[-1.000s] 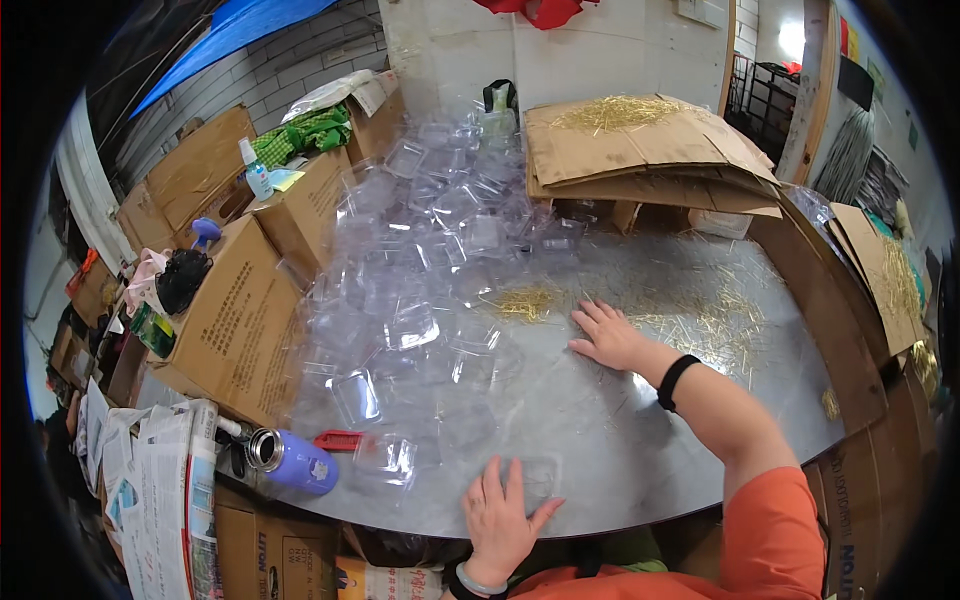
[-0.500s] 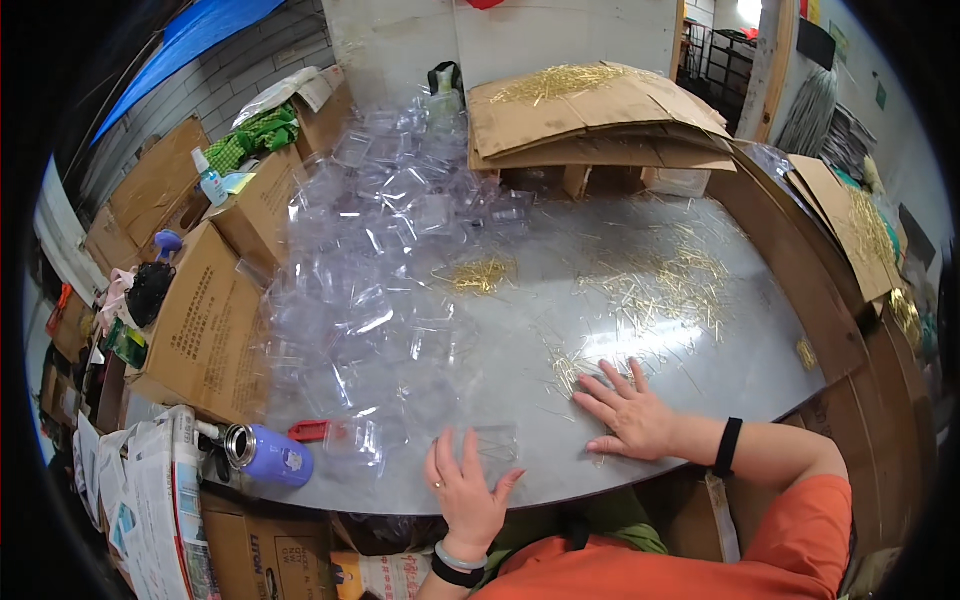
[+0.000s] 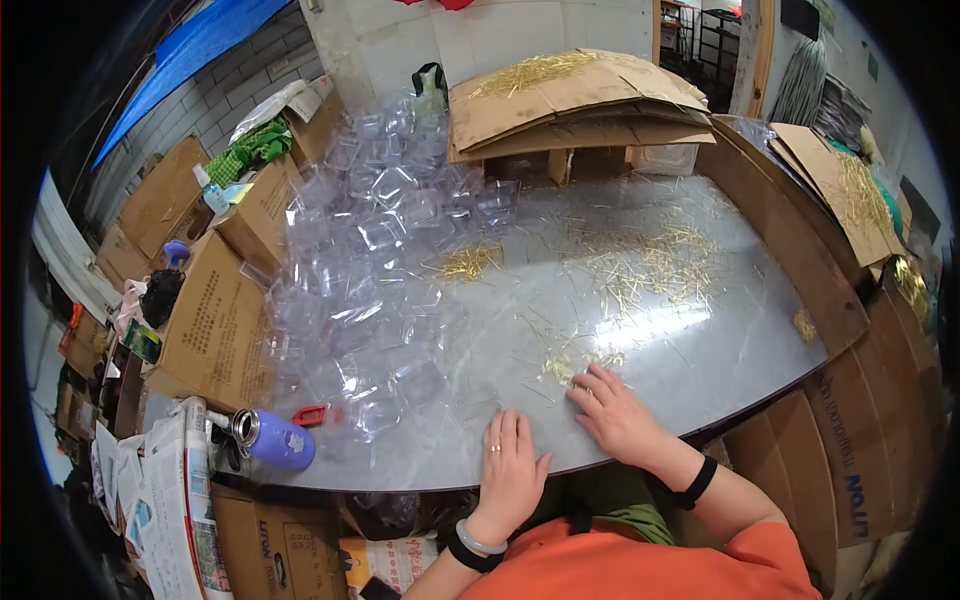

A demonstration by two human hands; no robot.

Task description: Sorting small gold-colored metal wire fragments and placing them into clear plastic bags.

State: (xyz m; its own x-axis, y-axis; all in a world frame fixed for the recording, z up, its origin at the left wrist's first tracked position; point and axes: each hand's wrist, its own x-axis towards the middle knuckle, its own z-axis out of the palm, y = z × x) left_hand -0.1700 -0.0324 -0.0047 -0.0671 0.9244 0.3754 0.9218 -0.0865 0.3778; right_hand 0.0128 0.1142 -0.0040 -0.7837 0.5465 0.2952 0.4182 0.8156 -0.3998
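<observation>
My left hand [image 3: 513, 465] lies palm down at the table's near edge, fingers stretched out and close together. Whatever is beneath it is hidden. Just to its right, my right hand [image 3: 618, 412] reaches over the tabletop with fingers apart, their tips at a small cluster of thin gold pin-like pieces [image 3: 560, 368]. Farther back on the grey table [image 3: 520, 340] a bigger loose spread of these gold pieces [image 3: 655, 268] lies scattered, with a compact pile [image 3: 468, 263] left of it. Clear plastic boxes [image 3: 365, 290] cover the table's left side in a jumbled heap.
A purple bottle [image 3: 278, 440] without a lid lies tilted at the near left, beside a red object [image 3: 310, 416]. Cardboard boxes [image 3: 215, 320] wall the left. Stacked cardboard sheets [image 3: 580, 105] holding gold pieces stand at the back; a cardboard barrier [image 3: 790, 240] runs along the right.
My left hand has shifted right, closing its fingers together over the spot near a clear box. My right hand has moved slightly left. The whole view has tilted a little.
</observation>
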